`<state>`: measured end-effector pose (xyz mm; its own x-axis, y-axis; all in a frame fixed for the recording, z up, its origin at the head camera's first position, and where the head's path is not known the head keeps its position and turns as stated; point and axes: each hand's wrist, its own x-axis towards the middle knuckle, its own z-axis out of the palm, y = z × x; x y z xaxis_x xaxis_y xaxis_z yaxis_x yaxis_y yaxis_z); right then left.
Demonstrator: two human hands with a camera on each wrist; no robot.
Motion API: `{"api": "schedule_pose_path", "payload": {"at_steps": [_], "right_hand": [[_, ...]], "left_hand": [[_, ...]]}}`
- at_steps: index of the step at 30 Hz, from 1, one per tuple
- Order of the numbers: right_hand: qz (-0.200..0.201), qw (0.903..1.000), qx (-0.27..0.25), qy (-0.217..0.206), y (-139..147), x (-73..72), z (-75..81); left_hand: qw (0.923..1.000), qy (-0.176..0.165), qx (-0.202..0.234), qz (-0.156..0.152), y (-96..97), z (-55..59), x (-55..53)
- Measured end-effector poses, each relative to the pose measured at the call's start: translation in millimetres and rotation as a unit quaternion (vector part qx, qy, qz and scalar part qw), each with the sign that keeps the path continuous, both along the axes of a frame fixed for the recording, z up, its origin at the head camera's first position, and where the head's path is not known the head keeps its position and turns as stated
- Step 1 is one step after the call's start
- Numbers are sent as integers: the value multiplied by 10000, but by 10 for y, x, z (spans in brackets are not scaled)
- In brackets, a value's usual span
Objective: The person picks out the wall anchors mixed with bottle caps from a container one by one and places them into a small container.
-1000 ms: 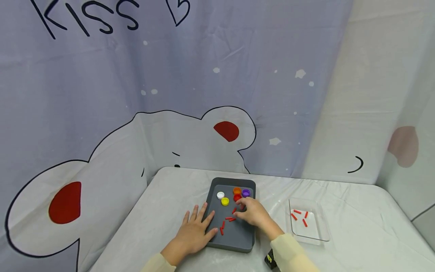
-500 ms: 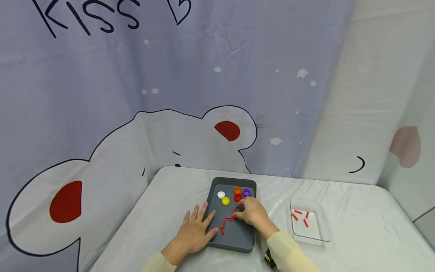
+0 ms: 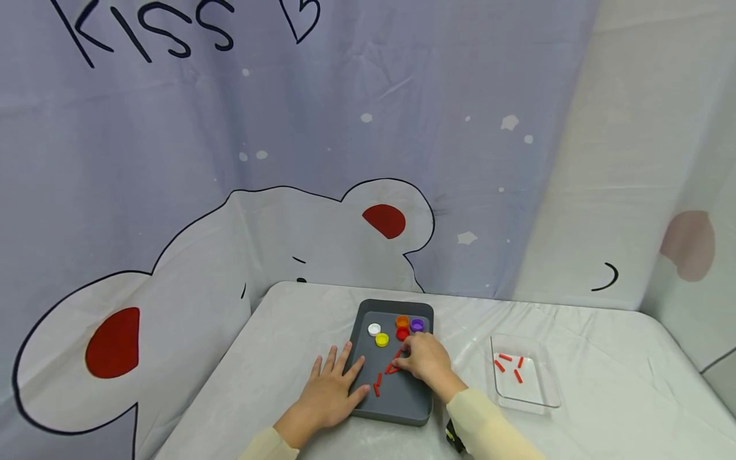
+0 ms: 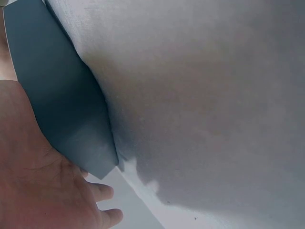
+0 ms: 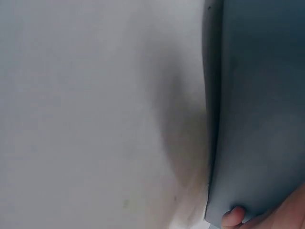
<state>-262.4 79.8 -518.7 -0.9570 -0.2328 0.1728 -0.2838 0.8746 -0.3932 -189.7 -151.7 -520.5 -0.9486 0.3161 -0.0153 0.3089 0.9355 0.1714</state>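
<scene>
The fingers of the right hand (image 3: 428, 358) are bent, with the thumb and the forefinger at the ends of small, straight red sticks (image 3: 392, 369); whether they pinch one, I cannot tell. The fingers of the left hand (image 3: 329, 393) are straight and widely spread: thumb and forefinger lie over the rim of the grey tray (image 3: 402, 404), the others beside it on the white cloth (image 3: 310, 319), which is finely wrinkled.

The tray is smooth and dull, a long rectangle with rounded corners and a raised rim. In it, two more sticks (image 3: 379, 379) lie between the left thumb and the right fingertips. Just beyond the right fingertips is a round red cap (image 3: 402, 333), with an orange cap (image 3: 402, 322) behind it and a purple cap (image 3: 416, 326) beside them. To the left of those fingertips are a yellow cap (image 3: 382, 340) and a white cap (image 3: 374, 329).

Well to the right of the right fingers stands a transparent box (image 3: 528, 404), holding four loose red sticks (image 3: 518, 376).
</scene>
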Motion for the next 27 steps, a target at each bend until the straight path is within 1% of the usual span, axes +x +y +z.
{"api": "schedule_pose_path", "payload": {"at_steps": [5, 7, 14, 20, 23, 27], "right_hand": [[-65, 10000, 37, 3, -22, 2, 12], [-90, 9999, 61, 3, -29, -1, 14], [-112, 9998, 147, 78, -43, 6, 5], [-146, 9997, 180, 31, -66, 13, -6], [-167, 9996, 213, 30, -74, 11, -6], [-211, 9995, 228, 63, -77, -3, -2]], "left_hand": [[10000, -21, 24, -6, 3, 19, 18], [10000, -42, 18, -25, 10, 56, 34], [10000, -5, 34, -72, -1, 49, 32], [9999, -11, 51, -97, 7, 112, 64], [9999, -85, 10, -67, 4, 100, 55], [9999, -115, -9, -6, -1, 50, 29]]}}
